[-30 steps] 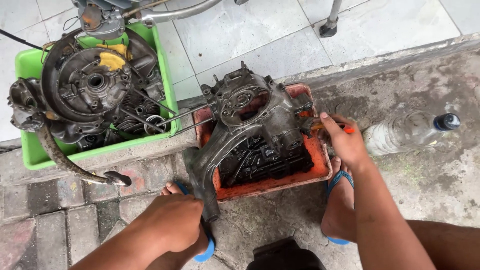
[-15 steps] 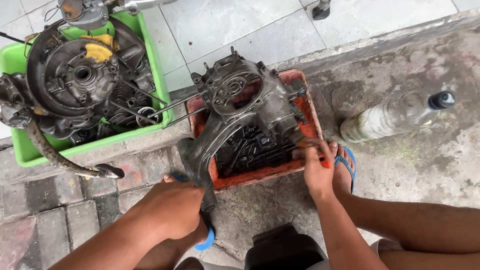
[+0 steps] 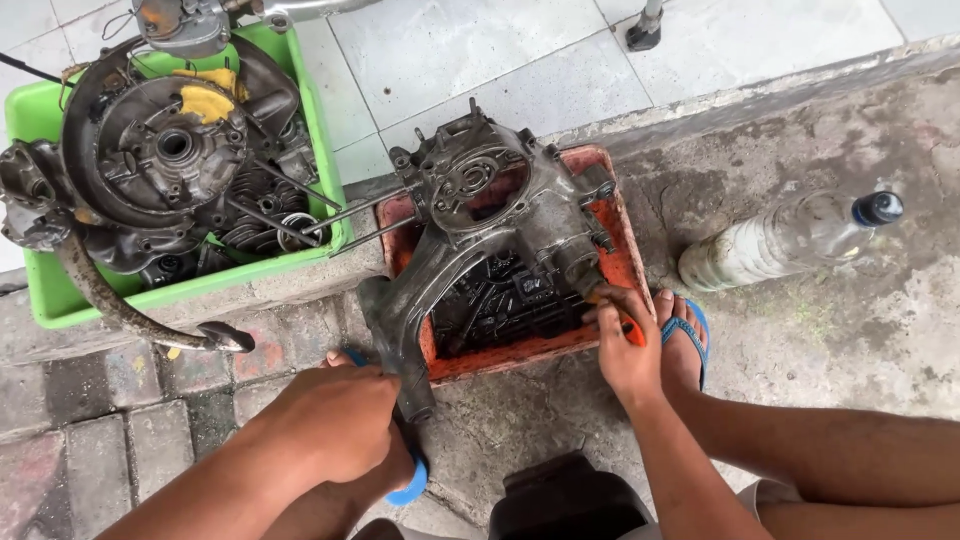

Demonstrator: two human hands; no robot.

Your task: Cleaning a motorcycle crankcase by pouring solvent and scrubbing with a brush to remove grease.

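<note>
Left hand [image 3: 335, 425] grips the engine casing [image 3: 480, 230]; right hand [image 3: 625, 345] apparently pinches its edge.

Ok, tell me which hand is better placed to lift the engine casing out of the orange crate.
Left, probably. The left hand grips the engine casing by its long arm outside the orange crate. The right hand only rests fingers at the crate's corner.

Green crate [image 3: 330, 215] of greasy engine parts [image 3: 165, 165], clear plastic bottle [image 3: 785, 240] on concrete.
</note>
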